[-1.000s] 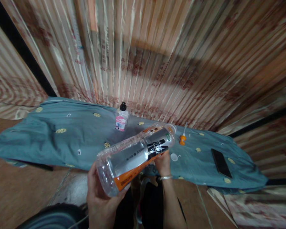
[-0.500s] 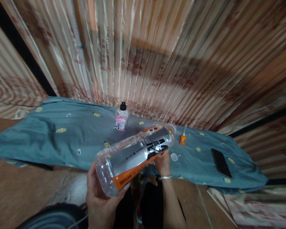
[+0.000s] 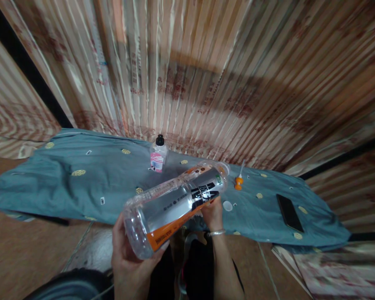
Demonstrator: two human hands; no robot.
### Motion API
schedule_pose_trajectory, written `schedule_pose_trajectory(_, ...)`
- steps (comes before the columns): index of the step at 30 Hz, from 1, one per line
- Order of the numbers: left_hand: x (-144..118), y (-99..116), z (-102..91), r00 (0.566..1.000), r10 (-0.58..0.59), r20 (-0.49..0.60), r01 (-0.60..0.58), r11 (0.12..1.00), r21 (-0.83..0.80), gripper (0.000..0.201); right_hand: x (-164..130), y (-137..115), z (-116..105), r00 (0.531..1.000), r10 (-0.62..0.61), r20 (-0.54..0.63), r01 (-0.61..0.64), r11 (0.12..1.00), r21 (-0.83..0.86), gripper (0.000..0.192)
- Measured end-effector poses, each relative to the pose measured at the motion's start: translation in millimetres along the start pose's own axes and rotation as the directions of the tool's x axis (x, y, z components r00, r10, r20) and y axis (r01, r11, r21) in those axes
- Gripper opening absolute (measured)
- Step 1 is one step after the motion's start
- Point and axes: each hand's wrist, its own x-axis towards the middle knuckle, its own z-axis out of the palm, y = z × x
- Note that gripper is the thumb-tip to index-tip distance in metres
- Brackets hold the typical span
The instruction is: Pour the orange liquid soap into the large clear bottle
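Observation:
A large clear plastic bottle (image 3: 171, 208) with a silver and orange label is held tilted above the near edge of the cloth, its neck end toward the upper right. My left hand (image 3: 131, 258) wraps round its base end. Near the neck end, my right hand (image 3: 213, 213) grips it from below, its fingers mostly hidden behind the bottle. An orange pump top (image 3: 238, 183) with a pale stem lies on the cloth to the right. A small white disc (image 3: 227, 206) rests just right of my right hand. Behind the big bottle stands a small clear bottle (image 3: 158, 158) with a black cap and pink label.
A teal cloth (image 3: 90, 187) with yellow prints covers the long narrow surface. On its right part lies a dark phone (image 3: 289, 212). A pleated curtain (image 3: 187, 83) hangs right behind. On the floor at lower left is a dark rounded object (image 3: 71, 285).
The view has shifted slightly. Both hands keep hold of the bottle, which stays tilted in nearly the same place.

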Motion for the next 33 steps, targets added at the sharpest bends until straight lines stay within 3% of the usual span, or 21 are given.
schedule_pose_trajectory(18, -1.5, 0.8, -0.4, 1.0, -0.023, -0.005, 0.023, 0.999, 0.026, 0.088, -1.7, -4.4, -2.0, 0.999, 0.036, 0.033, -0.037, 0.999, 0.04, 0.055)
schedule_pose_trajectory(33, 0.4, 1.1, -1.9, 1.0, -0.001, 0.006, 0.001, 1.0, 0.028, 0.086, -0.5, 2.6, 2.3, 0.999, -0.026, -0.031, 0.026, 1.0, -0.014, 0.043)
